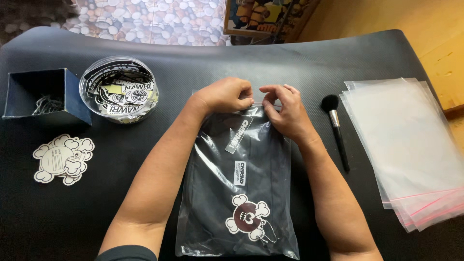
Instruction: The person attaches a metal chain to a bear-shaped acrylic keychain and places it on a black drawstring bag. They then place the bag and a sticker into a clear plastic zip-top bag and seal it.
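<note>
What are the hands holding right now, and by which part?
Both the left hand and right hand pinch the clear plastic bag of dark clothing at its top sealing edge, fingers pressed along the strip.

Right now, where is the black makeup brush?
In the head view, the black makeup brush lies on the black mat, between the right hand and the stack of clear plastic bags.

I see a glossy, crinkled clear plastic bag (pixel 237 193) over matt black cloth; at three o'clock, smooth filmy sleeves (pixel 411 145); underneath, a matt textured mat (pixel 290 58).
</note>
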